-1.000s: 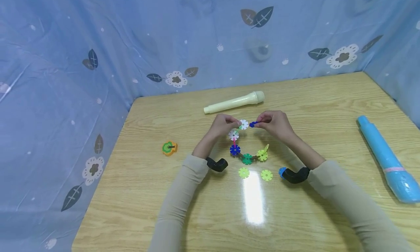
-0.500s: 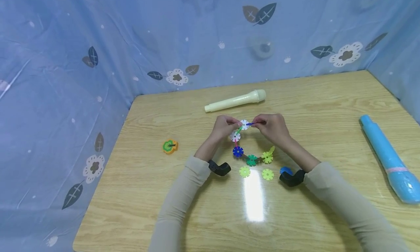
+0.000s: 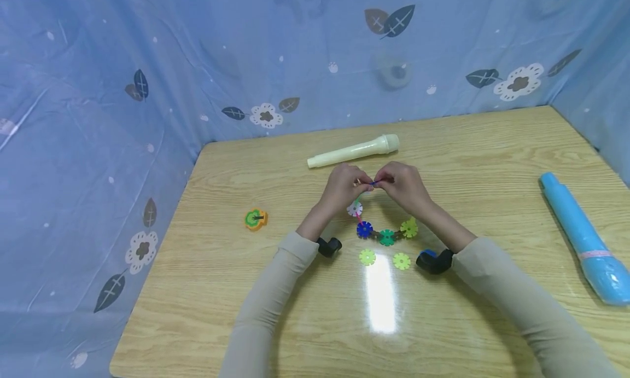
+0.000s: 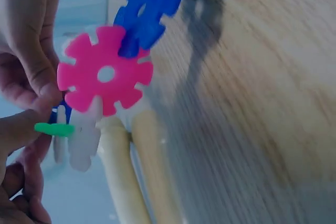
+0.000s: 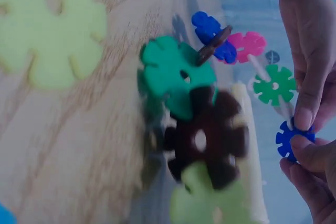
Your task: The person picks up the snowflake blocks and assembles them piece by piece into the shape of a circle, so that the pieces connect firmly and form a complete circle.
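Both hands meet above the table, fingertips almost touching, in the head view. My left hand pinches the white end disc of a chain of notched plastic flower discs, mostly covered by its fingers. Between the thumb and fingers of my right hand is a dark blue flower disc, right at that white disc's edge. From there the chain runs through a green disc, another white disc, a pink disc and a blue disc. Beyond follow a teal-green disc, brown discs and a yellow-green disc.
Two loose yellow-green discs lie nearer the body; a loose blue disc is partly hidden by the right wrist camera. Behind the hands lies a cream microphone-shaped object. A tree-shaped toy is left, a light blue wrapped microphone shape right.
The right hand has brought the blue disc leftward to the white end disc, closing the gap between the hands. The left hand has shifted slightly right, now covering that white disc; the chain swung right.
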A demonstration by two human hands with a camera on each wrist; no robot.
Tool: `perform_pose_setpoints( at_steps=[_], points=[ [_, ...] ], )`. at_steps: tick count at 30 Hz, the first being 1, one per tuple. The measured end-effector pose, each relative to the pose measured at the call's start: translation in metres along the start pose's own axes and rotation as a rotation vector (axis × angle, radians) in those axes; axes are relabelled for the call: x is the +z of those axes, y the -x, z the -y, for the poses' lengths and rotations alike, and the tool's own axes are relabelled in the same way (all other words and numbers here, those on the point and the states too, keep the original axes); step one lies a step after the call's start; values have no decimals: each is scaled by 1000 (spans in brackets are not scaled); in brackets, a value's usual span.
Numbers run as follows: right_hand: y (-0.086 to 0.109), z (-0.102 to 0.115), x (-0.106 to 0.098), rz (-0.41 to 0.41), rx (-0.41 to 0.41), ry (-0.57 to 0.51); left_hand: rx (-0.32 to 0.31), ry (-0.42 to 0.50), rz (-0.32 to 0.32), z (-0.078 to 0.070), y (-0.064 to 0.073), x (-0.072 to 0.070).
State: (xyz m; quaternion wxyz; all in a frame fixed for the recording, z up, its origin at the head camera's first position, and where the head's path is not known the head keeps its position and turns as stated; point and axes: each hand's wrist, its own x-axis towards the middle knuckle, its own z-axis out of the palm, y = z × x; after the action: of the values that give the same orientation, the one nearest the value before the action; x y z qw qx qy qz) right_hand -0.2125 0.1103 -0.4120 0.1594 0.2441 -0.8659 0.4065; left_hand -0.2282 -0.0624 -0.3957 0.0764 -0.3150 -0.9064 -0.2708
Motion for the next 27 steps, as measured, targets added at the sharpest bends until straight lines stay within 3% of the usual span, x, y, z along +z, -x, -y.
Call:
perform_pose_setpoints(
  at_steps=[5,8,10,16,19,27],
  points=[
    [8,8,-5,-2,61,8,-61,-87,16,4,2,-1],
    [17,16,-9,29,32,20,-125,-87,-8,10,3,-5],
    [22,22,-10,134,-4,-4,-173,-65,-33,15,3,-8],
    [36,29,-7,604,-31,-31,-234,-60,-116,22,-3,-14],
    [42,28,-4,707,-29,-12,-249,-81,-125,23,-3,-13],
    [53,26,10,713,-73,57,-259,-90,-172,25,2,-7]
  ],
)
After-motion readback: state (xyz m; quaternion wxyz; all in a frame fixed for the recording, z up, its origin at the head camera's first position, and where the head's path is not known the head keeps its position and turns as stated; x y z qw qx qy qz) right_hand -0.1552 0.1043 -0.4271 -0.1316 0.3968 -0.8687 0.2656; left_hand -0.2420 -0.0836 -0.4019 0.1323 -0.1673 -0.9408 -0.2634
